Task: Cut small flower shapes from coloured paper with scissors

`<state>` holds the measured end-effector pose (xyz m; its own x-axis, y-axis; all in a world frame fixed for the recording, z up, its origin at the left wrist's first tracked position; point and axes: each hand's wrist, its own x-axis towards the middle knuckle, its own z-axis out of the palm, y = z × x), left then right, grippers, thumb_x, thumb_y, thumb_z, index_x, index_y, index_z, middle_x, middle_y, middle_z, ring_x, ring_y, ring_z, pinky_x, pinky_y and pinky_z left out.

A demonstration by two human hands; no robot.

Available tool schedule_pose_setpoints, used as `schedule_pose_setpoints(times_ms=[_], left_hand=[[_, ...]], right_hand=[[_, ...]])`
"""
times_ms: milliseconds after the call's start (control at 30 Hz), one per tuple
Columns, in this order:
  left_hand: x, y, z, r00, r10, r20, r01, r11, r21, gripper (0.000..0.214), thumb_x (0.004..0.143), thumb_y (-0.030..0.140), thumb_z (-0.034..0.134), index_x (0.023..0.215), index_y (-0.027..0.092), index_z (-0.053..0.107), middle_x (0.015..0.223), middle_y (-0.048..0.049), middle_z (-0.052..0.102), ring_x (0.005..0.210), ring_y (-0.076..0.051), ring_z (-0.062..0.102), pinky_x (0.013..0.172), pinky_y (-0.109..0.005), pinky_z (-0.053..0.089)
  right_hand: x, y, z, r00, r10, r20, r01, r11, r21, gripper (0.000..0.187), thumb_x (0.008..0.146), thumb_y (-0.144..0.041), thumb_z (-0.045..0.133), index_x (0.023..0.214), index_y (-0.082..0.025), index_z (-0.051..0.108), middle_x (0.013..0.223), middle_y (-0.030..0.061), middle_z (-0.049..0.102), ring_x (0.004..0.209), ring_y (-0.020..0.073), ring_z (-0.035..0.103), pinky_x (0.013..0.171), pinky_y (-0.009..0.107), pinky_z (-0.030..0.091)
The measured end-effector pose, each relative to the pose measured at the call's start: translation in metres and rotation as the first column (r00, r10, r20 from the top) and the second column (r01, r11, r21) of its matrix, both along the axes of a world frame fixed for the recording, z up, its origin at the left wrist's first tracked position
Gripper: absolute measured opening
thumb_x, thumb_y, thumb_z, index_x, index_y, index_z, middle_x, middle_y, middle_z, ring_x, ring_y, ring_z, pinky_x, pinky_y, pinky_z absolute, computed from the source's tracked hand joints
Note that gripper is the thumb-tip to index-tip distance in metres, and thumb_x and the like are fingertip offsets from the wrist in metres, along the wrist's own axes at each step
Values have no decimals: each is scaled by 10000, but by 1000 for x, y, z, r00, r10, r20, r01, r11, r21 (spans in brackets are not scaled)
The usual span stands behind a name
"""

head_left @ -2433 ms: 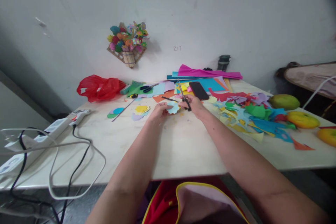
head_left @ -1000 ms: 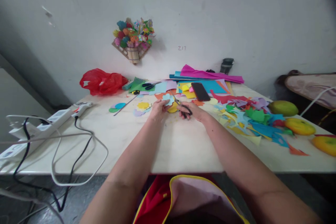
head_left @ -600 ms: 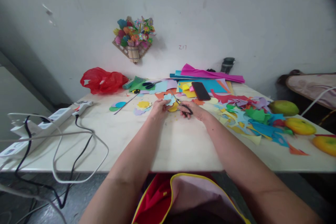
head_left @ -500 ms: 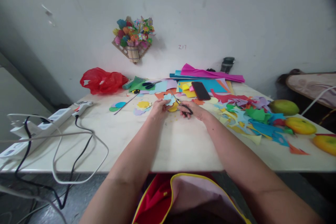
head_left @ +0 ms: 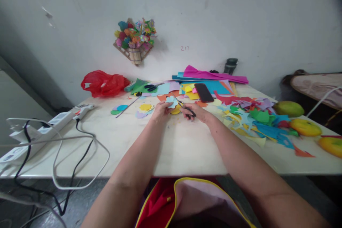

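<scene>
Pinched in my left hand (head_left: 161,110) is a light blue paper flower (head_left: 171,102) with rounded petals. My right hand (head_left: 194,111) is wrapped round the dark handles of a pair of scissors (head_left: 190,111). Their blades point up and left, at the right edge of the blue flower; whether they touch it I cannot tell. Just below the flower a yellow paper piece (head_left: 176,110) shows, partly covered. To the left, a yellow paper flower (head_left: 146,107) lies on lilac and pale pieces.
On the white table (head_left: 187,149), paper scraps (head_left: 256,117) and mangoes (head_left: 305,127) lie right. A phone (head_left: 203,93) rests on coloured sheets behind my hands. A second pair of scissors (head_left: 152,87) and a red plastic bag (head_left: 104,83) are back left; a power strip (head_left: 40,135) with cables is left.
The blue flower is turned slightly in my left hand, and the scissors' blades have shifted a little against its right side. The whole view has moved very slightly.
</scene>
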<state>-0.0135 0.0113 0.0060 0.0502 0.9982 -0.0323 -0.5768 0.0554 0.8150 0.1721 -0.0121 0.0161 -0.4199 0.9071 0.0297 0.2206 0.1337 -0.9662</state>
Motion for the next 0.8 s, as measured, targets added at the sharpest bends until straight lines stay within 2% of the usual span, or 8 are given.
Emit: schedule_pose_setpoints(times_ms=[267,800], left_hand=[[-1,-2,3,1000,-9,-20,9,1000,-6,141,630,12,703,712,108,639,671,-46,695,597,-139,667,610,-234,576],[-4,-2,2,998,-31,-47,31,999,10,133,639,25,687,732,113,647,679,-49,695,603,-146,668,654,-256,582]], right_hand=[[-1,-1,2,1000,-5,14,5,1000,5,274,806,-360,738,753,-162,556,593,-27,586,447,63,532,340,152,341],[-2,-1,3,999,-21,49,21,1000,13,278,772,-354,755,742,-161,557,572,-21,578,411,62,495,329,162,305]])
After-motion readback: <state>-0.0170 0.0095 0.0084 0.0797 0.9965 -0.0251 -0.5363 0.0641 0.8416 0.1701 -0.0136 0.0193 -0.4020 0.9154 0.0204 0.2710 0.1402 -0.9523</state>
